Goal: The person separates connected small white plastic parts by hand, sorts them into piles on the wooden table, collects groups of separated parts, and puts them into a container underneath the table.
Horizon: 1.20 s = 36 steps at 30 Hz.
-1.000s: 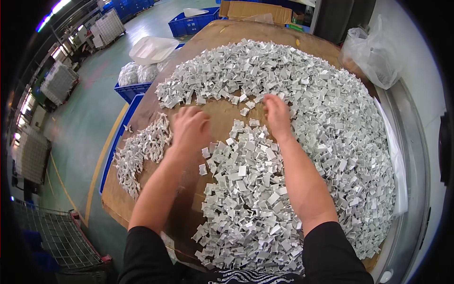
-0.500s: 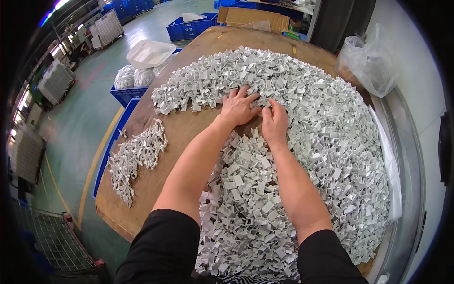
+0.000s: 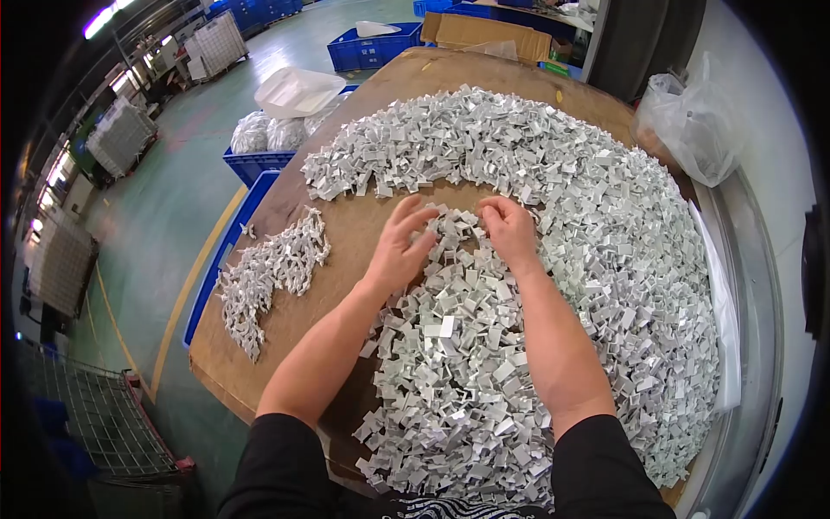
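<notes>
A large heap of small silvery-white rectangular metal pieces (image 3: pixel 605 268) covers much of the brown tabletop (image 3: pixel 346 251), curving round its far and right sides. Closer to my body lies a nearer pile of the same pieces (image 3: pixel 458 381), between my forearms. My left hand (image 3: pixel 402 246) is at this pile's far left edge, fingers bent and apart, with nothing visible in it. Across from it, my right hand (image 3: pixel 510 229) has its fingers curled together beside a few pieces; whatever they hold, if anything, is hidden.
Irregular silvery scraps (image 3: pixel 272 272) lie on the table's left side. Blue crates (image 3: pixel 259 164) with white bags stand beyond the left edge. A clear plastic bag (image 3: pixel 692 125) sits at the far right by the wall. An open cardboard box (image 3: pixel 488 36) is behind the table.
Both hands have drawn back from the far heap toward my body, and the left has moved left. Some pieces have come nearer with them, leaving a strip of tabletop showing behind.
</notes>
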Available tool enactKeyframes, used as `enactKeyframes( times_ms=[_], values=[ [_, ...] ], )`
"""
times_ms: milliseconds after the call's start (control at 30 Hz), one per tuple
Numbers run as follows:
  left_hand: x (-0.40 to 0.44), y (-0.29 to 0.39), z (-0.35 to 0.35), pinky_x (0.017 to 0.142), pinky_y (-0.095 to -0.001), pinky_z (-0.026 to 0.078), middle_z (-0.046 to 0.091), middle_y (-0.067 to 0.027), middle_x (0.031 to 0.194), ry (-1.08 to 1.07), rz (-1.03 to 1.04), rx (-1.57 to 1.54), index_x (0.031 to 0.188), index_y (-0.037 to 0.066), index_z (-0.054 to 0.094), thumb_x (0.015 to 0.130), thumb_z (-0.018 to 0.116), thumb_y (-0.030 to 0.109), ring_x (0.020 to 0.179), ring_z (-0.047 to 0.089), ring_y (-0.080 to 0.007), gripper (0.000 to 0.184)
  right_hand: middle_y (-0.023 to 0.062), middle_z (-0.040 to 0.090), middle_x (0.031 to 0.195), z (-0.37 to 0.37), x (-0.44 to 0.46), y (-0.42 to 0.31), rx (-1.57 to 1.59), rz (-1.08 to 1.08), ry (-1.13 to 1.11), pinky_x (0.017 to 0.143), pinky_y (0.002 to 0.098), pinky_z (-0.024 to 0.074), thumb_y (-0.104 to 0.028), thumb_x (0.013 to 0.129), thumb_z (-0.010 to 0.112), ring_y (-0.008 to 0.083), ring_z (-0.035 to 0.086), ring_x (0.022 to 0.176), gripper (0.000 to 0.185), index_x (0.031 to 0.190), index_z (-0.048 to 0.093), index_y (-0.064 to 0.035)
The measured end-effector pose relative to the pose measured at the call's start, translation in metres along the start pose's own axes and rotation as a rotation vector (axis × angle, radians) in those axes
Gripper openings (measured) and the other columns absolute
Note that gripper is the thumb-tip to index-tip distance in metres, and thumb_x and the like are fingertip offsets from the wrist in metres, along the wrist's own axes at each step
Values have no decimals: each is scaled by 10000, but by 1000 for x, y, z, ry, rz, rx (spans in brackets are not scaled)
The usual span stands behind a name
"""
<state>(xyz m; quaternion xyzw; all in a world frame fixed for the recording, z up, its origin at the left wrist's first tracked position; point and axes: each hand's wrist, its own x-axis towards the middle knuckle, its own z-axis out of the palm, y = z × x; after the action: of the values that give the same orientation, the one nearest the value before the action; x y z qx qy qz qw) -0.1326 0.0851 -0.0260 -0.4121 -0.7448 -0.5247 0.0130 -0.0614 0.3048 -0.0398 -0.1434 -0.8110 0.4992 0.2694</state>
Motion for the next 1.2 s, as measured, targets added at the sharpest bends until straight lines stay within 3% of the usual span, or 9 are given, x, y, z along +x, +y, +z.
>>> enactKeyframes(
  times_ms=[33,133,233,333,467,767,867,1067,1200],
  values=[
    [-3,-11,2,956,-416,455,561,-147,1304,108,-104,-33,1169,80,679,885,635,216,1109,584,-311,318,103,698,901,1,-2,-4,-12,-9,27,698,313,531,-269,843,651,184,670,757,305,1075,711,-79],
    [-8,-9,-12,833,-399,484,646,-112,1048,11,22,438,1051,63,712,858,649,188,911,615,-299,239,99,662,890,-2,-11,-16,-300,-191,0,719,357,537,-259,789,688,234,669,807,271,1019,723,-121],
    [-8,6,-17,807,-390,495,646,-109,889,-125,-77,440,980,68,729,834,657,158,916,613,-313,186,105,631,896,-3,-7,-17,-492,-205,-83,747,404,536,-240,752,697,290,655,850,227,953,708,-135],
    [1,11,-15,804,-393,497,637,-100,935,-143,-132,335,991,80,717,825,684,162,930,607,-306,188,112,624,898,-3,-7,-18,-609,-120,-47,755,418,535,-205,743,677,317,646,849,177,900,673,-122],
    [14,18,-2,808,-395,500,617,-102,984,-64,186,414,989,86,692,802,726,175,927,608,-308,210,114,631,908,-3,-7,-16,-622,-55,41,744,410,536,-169,743,648,333,642,839,149,883,647,-117],
    [-4,10,-26,667,-325,504,622,-114,886,-320,143,170,911,1,674,824,698,137,771,617,-238,163,113,591,1085,-2,-10,-14,-511,-473,-119,949,425,440,-199,749,679,315,553,1040,232,973,737,-183],
    [11,46,-28,774,-407,490,645,-143,820,-411,-413,128,873,23,688,825,659,192,859,627,-320,178,113,603,1039,-1,-10,-13,-499,-418,-95,930,418,452,-206,743,699,308,561,1019,161,893,743,-167],
    [46,7,4,762,-433,518,696,-143,930,-475,133,486,993,120,731,795,623,148,869,657,-330,227,120,617,984,0,-7,-4,-552,-283,29,858,409,492,-231,747,715,305,582,966,125,843,724,-152],
    [45,10,-9,780,-436,524,704,-106,902,-546,46,563,978,141,714,816,645,171,882,657,-343,179,109,629,927,-1,-8,-6,-604,-320,69,823,415,499,-286,745,735,300,600,907,156,800,712,-143]
  ],
)
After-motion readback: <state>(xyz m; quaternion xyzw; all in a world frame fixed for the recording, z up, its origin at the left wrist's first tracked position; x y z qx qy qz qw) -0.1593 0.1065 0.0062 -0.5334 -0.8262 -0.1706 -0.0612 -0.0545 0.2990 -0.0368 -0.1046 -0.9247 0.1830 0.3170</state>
